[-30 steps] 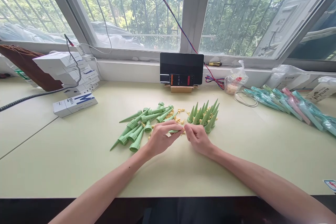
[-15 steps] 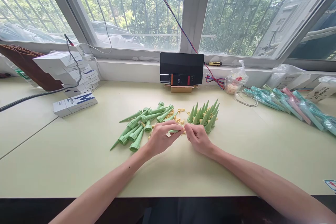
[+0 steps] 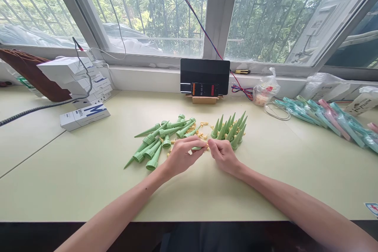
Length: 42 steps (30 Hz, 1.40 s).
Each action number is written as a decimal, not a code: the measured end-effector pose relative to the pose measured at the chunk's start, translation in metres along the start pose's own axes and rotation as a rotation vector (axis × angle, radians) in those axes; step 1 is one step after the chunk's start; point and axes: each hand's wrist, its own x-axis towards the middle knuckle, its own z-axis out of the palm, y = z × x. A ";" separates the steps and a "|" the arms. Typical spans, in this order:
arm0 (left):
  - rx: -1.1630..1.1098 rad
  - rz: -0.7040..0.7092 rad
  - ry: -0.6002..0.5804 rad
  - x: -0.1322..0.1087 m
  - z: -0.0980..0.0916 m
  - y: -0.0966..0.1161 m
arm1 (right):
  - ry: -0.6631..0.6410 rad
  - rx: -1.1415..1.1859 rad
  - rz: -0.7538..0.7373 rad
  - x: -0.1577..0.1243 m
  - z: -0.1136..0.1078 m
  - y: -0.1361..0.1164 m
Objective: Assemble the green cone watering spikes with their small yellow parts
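Note:
My left hand (image 3: 183, 154) is closed around a green plastic watering spike (image 3: 197, 148), mostly hidden by the fingers. Thumb and fingers of my right hand (image 3: 223, 155) are pinched together just right of it, close to the spike's end; what they grip is hidden. Left of the hands lies a loose heap of green watering spikes (image 3: 153, 146), pointing different ways. Small yellow valve pieces (image 3: 203, 124) are scattered behind my hands. On the right, a cluster of green spikes (image 3: 233, 128) stands tips up, with bits of yellow showing among them.
A phone (image 3: 205, 89) leans against a dark tablet (image 3: 204, 71) at the back. White boxes (image 3: 85, 117) and a brown case (image 3: 44, 78) occupy the left. Toward the right are a tied plastic bag (image 3: 265, 88), a coiled cable (image 3: 277, 112) and wrapped teal and pink items (image 3: 327, 114).
Both hands keep nearly the same place and grip. Only a very slight shift of the left fingers and the view shows.

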 end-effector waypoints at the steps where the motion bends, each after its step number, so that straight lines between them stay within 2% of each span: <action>1: 0.003 0.004 0.000 0.000 0.000 0.000 | 0.004 -0.001 -0.003 0.000 0.000 0.000; 16: 0.046 -0.011 -0.008 -0.002 0.001 0.000 | 0.016 -0.010 0.027 0.001 0.001 0.001; 21: -0.070 -0.148 -0.025 -0.002 0.000 0.002 | 0.007 -0.008 0.034 0.001 0.002 0.003; 29: -0.263 -0.460 -0.051 0.003 -0.007 0.001 | 0.047 -0.038 0.070 0.002 0.005 0.007; 32: -0.308 -0.529 -0.051 0.005 -0.009 -0.002 | 0.055 -0.093 0.066 0.002 0.007 0.009; 38: -0.128 -0.506 0.029 0.005 -0.008 -0.013 | 0.053 -0.225 -0.047 -0.001 0.010 0.009; 42: 0.033 -0.400 0.021 0.002 -0.006 -0.016 | 0.103 -0.284 -0.071 -0.002 0.011 0.000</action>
